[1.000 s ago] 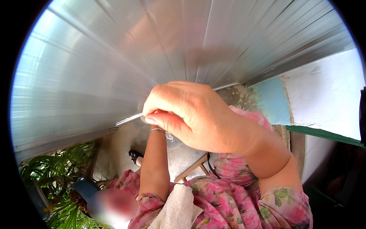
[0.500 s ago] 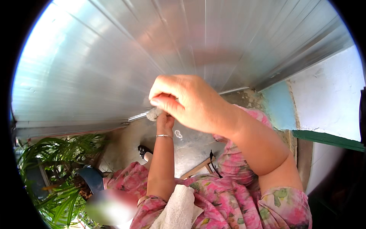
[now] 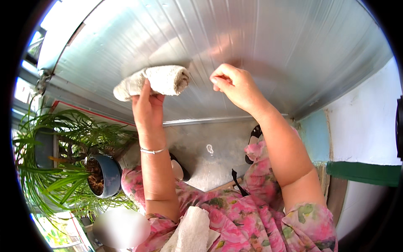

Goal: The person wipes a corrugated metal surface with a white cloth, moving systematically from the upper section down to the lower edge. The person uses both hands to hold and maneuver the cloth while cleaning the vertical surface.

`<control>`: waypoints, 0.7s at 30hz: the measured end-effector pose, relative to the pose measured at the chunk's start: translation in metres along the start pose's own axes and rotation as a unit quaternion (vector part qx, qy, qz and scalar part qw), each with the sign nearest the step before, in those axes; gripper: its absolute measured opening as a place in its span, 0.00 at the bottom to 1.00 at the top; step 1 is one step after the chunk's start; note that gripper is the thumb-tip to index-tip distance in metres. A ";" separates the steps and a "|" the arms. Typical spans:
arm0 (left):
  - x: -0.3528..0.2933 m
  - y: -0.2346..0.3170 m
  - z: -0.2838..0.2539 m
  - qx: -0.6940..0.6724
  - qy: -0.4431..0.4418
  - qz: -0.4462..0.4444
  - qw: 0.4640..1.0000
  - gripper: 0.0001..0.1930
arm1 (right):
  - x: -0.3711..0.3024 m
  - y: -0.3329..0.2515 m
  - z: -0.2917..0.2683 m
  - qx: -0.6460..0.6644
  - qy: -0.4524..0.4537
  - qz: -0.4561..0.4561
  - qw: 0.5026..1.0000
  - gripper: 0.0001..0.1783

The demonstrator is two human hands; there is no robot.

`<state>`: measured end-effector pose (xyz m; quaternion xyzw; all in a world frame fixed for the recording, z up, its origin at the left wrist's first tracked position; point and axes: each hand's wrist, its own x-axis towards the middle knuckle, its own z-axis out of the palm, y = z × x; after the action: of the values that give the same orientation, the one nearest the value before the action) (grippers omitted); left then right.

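Note:
A rolled, off-white towel is in my left hand, thumb on its near side. The roll lies sideways in front of the ribbed silver metal panel; whether it touches the panel I cannot tell. To its right, my right hand hovers before the panel with its fingers curled in and the thumb against them. Nothing shows between these fingers. A second whitish cloth hangs against my floral clothing at the lower middle.
Leafy plants and a blue-grey pot stand close on the left. A white and pale blue wall with a green ledge bounds the right. Below lies the concrete floor, with part of a wooden frame near me.
My left hand has lifted the rolled towel up and to the left, out from behind my right hand. The right hand has shifted rightward, its fingers still curled. The view has tilted too.

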<state>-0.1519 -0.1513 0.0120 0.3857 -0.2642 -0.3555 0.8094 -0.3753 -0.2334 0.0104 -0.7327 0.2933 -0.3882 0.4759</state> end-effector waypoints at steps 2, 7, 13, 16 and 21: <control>0.008 0.025 -0.002 0.005 -0.014 0.013 1.000 0.14 | 0.004 0.002 0.004 0.011 -0.013 0.001 1.000 0.06; 0.001 -0.013 -0.015 0.166 0.020 0.002 0.986 0.19 | 0.006 0.006 0.007 0.014 0.001 -0.007 1.000 0.06; -0.028 -0.071 -0.056 0.189 0.036 -0.085 0.978 0.24 | 0.007 0.010 0.019 -0.016 -0.004 -0.006 1.000 0.05; -0.037 -0.066 -0.048 0.250 0.016 -0.037 0.967 0.27 | 0.005 0.004 0.034 -0.038 -0.031 -0.083 0.995 0.06; -0.041 -0.015 -0.026 0.482 -0.058 0.039 0.874 0.29 | -0.006 -0.014 0.069 -0.064 -0.098 -0.144 0.983 0.23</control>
<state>-0.1639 -0.1152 -0.0210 0.6960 -0.4638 -0.1743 0.5197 -0.3195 -0.1912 0.0048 -0.8307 0.1606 -0.3593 0.3937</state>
